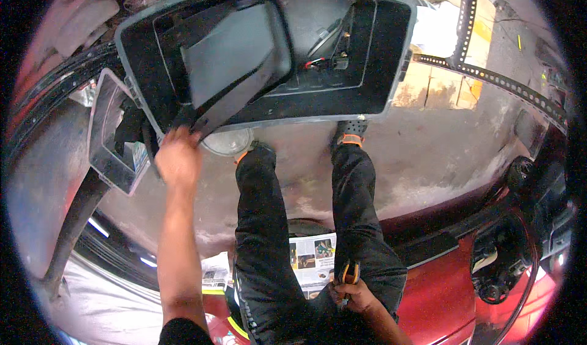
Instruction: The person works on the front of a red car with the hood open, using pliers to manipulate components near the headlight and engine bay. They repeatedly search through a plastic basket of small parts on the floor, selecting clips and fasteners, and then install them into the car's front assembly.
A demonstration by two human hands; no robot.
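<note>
My left hand (pixel 178 158) is closed on the near edge of a black-rimmed panel (pixel 235 48) with a grey face. The panel is tilted, slightly blurred, and lies over the left part of a large dark grey plastic bin (pixel 257 123). A few small dark parts with a bit of red (pixel 317 63) lie at the bin's right. Low over my right thigh, my right hand (pixel 354 295) is closed round a small hand tool (pixel 350 273) with orange-and-black handles. Its working end is hidden by my fingers.
A smaller grey crate (pixel 101 122) with black items stands left of the bin. A round pale lid (pixel 229 142) lies by my left foot. Perforated metal bars (pixel 513 87) stand at the right. Red car panels (pixel 437 296) and newspaper (pixel 313 256) are close to my legs.
</note>
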